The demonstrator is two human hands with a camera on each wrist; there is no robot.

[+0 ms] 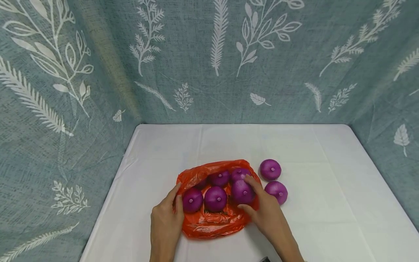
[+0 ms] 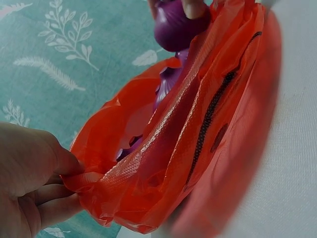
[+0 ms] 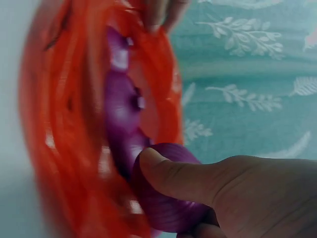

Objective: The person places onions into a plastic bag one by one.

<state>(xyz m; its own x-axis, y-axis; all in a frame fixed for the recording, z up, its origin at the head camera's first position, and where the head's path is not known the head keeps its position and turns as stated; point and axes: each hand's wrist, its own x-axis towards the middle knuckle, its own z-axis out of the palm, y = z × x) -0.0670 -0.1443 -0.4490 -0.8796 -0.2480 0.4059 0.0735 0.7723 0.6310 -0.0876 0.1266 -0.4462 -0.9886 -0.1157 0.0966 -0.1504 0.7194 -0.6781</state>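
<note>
A red plastic bag (image 1: pixel 212 229) lies with its mouth spread, several purple onions (image 1: pixel 215 199) inside it. My left hand (image 1: pixel 166 222) pinches the bag's left rim between thumb and fingers; the left wrist view shows the thin plastic caught there. At the bag's right side my right hand (image 1: pixel 270 214) grips one purple onion (image 1: pixel 243 191) over the opening. In the right wrist view the thumb lies across that onion (image 3: pixel 171 198), with other onions (image 3: pixel 123 101) in the bag beyond it. The bag's bottom is hidden beneath the onions.
Two more purple onions stand on the white-covered table (image 1: pixel 327 203) right of the bag, a farther onion (image 1: pixel 270 169) and a nearer onion (image 1: pixel 276 192) partly behind my right hand. A teal leaf-patterned cloth (image 1: pixel 196 91) hangs behind and beside the table. A small dark object (image 1: pixel 265 259) shows at the bottom edge.
</note>
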